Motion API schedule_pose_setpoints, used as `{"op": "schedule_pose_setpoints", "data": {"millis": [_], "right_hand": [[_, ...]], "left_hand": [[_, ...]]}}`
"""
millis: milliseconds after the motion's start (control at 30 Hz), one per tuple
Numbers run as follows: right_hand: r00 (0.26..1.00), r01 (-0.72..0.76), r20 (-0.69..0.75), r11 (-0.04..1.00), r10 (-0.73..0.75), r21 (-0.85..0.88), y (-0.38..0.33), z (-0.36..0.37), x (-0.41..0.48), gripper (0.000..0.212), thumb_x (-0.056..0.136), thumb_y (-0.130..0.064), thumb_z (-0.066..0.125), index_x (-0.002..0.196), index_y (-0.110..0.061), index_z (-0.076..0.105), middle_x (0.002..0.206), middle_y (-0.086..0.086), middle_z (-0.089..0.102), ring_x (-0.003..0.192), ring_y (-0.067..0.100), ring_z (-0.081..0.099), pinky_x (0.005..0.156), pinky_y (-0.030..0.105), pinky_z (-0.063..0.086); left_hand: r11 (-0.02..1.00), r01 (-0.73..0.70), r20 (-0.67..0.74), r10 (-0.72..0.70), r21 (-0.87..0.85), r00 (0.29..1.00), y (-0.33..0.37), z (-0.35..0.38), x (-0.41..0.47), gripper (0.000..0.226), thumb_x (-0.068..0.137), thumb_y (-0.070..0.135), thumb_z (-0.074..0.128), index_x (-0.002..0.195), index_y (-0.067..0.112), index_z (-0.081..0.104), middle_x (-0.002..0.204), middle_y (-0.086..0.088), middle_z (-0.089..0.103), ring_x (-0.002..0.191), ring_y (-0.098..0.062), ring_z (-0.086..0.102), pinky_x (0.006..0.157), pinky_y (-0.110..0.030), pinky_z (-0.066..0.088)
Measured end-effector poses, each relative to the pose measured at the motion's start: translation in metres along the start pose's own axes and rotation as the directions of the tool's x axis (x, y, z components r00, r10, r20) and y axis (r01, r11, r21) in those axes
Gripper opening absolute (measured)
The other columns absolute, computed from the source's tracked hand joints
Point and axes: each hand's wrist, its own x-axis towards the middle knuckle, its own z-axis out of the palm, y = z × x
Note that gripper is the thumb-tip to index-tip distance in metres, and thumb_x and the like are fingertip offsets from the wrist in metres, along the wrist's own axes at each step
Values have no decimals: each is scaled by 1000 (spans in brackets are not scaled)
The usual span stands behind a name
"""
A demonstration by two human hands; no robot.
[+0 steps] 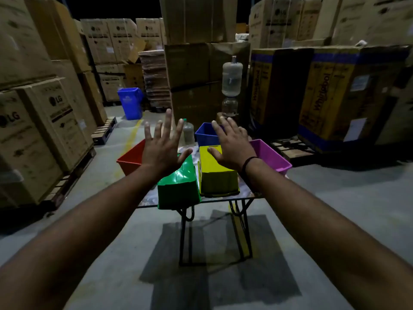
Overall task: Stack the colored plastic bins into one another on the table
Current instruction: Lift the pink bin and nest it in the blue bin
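Left hand [161, 151] and right hand [230, 146] raised flat, fingers spread, grasping nothing, above a folding counter [244, 194] with marbled top; glossy green bin [178, 186] and yellow bin [215, 175] overturned at the near edge; red bin [131, 161], blue bin [206, 134], magenta bin [270, 156] upright behind; surrounding cardboard cartons [53, 121] lettered LG and Whirlpool.

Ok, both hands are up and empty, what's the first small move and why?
Probably lower the right hand onto the yellow bin and flip it: it and the green bin lie upside down, so neither can nest yet.
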Motion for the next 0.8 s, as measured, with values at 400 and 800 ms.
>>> {"op": "schedule_pose_setpoints", "data": {"millis": [400,800], "right_hand": [[989,2,149,999,3,-39,-35,47,26,84,96,-59,45,161,-22,8,169,11,6,156,30,3,120,52,15],[980,-140,156,988,128,71,51,105,72,84,95,-61,46,161,-20,12,168,10,13,154,32,9,120,53,18]], "left_hand": [[987,96,67,-88,-131,994,-28,50,-3,91,93,79,26,164,25,7,172,-15,-15,154,-43,23,121,-69,12],[984,130,184,-106,-122,977,-15,123,74,89,93,77,26,164,27,6,171,-15,-16,153,-42,26,120,-71,8]]}}
